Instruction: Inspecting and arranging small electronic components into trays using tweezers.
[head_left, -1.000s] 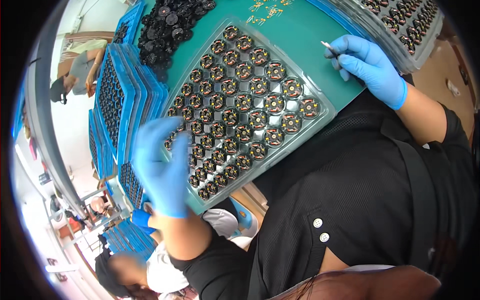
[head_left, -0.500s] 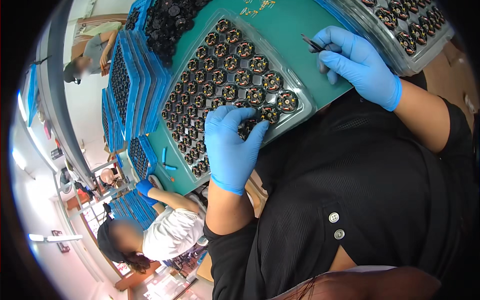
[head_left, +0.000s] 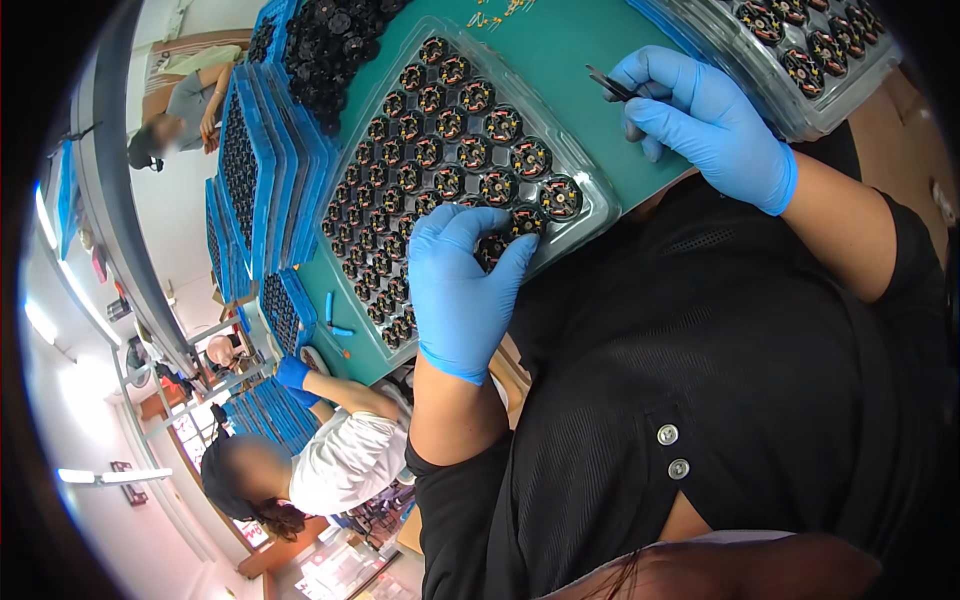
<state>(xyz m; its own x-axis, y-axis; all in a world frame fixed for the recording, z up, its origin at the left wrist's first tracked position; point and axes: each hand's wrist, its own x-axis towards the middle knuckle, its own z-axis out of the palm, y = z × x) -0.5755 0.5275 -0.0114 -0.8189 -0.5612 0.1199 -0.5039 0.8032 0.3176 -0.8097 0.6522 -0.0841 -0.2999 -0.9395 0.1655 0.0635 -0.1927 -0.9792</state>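
Observation:
My gloved left hand point(head_left: 460, 285) rests over the near edge of a clear plastic tray point(head_left: 590, 215). Its thumb and fingertips are apart, close to a round black motor part point(head_left: 527, 220) in the tray; I cannot tell whether they touch it. Rows of similar parts with red and yellow pieces fill the tray, some hidden under the hand. To the right, away from the tray, my gloved right hand point(head_left: 705, 125) is closed on black tweezers point(head_left: 612, 86), whose tips point up and left over the green table point(head_left: 600, 140).
Another clear tray of parts point(head_left: 800, 115) stands at the far right. Loose black parts point(head_left: 330, 50) are heaped at the far side, beside stacked blue trays point(head_left: 270, 170). Small yellow-orange pieces point(head_left: 500, 12) and blue-handled pliers point(head_left: 335, 318) lie on the table. A co-worker point(head_left: 340, 465) sits at left.
The tray and right hand with the tweezers appear slightly further left and up. The left hand keeps almost the same place and shape, so its fingertips sit nearer the round part.

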